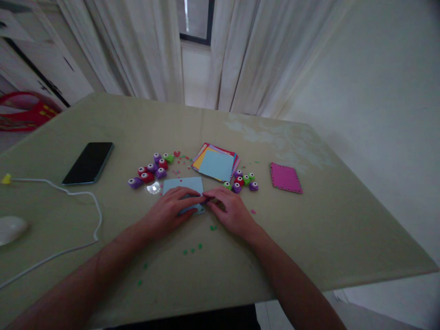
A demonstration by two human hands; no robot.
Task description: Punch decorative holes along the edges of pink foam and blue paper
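Note:
A light blue paper sheet lies on the table in front of me. My left hand rests flat on its near part, fingers stretched toward the right edge. My right hand is closed over something small and dark at the sheet's right edge, fingertips meeting those of the left hand; I cannot make out what it holds. A stack of coloured paper squares sits just beyond, with small paper punches beside it.
More small punches cluster at left with a roll of clear tape. A black phone, white cable and white mouse lie far left. A pink card lies at right. Paper bits dot the table.

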